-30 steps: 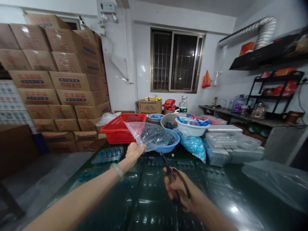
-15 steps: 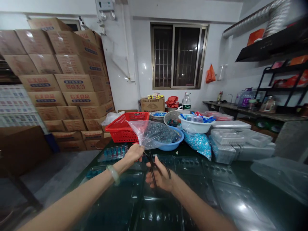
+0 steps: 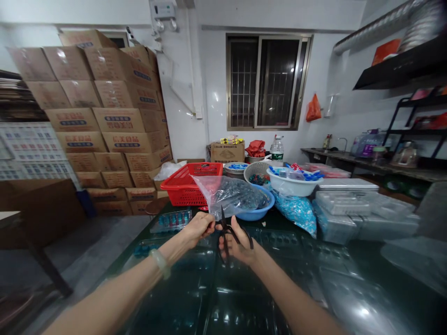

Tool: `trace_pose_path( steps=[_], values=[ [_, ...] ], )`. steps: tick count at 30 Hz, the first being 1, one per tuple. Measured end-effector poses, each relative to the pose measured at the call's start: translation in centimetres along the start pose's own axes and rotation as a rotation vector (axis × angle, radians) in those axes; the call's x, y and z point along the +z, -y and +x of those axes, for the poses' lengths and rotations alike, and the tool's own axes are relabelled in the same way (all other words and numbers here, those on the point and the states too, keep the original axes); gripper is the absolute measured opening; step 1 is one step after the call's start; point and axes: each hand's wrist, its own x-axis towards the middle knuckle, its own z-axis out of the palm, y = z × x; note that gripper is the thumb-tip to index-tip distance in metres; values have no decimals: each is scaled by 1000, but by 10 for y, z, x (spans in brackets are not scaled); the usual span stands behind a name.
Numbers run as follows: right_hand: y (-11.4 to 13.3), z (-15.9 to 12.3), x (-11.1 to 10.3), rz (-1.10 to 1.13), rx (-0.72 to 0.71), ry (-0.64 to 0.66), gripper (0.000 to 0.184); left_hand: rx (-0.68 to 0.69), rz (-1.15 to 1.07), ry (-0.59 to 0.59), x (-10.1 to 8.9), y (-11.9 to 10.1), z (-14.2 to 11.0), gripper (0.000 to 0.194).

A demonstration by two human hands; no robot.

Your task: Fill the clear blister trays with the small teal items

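My left hand (image 3: 201, 225) pinches the near end of a clear plastic bag (image 3: 213, 191). Dark, small wrapped-looking pieces (image 3: 240, 193) fill the bag's far part, which lies over a blue basin (image 3: 256, 213). In my right hand (image 3: 240, 246) is a pair of black scissors (image 3: 226, 230), fingers around the handles and blades pointing up beside the bag's near edge. The blades are close to my left fingers; whether they touch the plastic I cannot tell. Beneath both hands lie clear plastic trays (image 3: 237, 307) on the dark green table.
A red basket (image 3: 185, 184) stands behind my left hand. To the right are a white basin (image 3: 296, 184) of blue packets, a bag of blue-and-white pieces (image 3: 295, 209) and stacked clear containers (image 3: 342, 204). A blister tray (image 3: 172, 220) lies left. Cartons (image 3: 115, 118) are piled far left.
The scissors have turned so that their blades point more upright, near the bag's edge. The whole scene has shifted slightly to the right in view. My left hand still grips the bag.
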Motion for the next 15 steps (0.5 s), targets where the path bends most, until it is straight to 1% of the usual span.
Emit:
trace_pose_path(
  steps=[5,8,10,12,15],
  values=[
    [1,4,-2,-140,-42,-71,65,3,-37,-2,0,4,0,24],
    [0,3,-2,-167,-59,-95,60,-47,-39,-5,-3,1,0,24],
    [-1,4,-2,-182,-83,-108,57,-97,-32,-26,-6,-4,4,25],
    [-1,5,-1,-192,-92,-114,56,-137,-24,-85,-9,-13,11,26],
    [-1,6,-1,-200,-70,-115,57,-140,-20,-234,-8,-24,24,27]
  ],
)
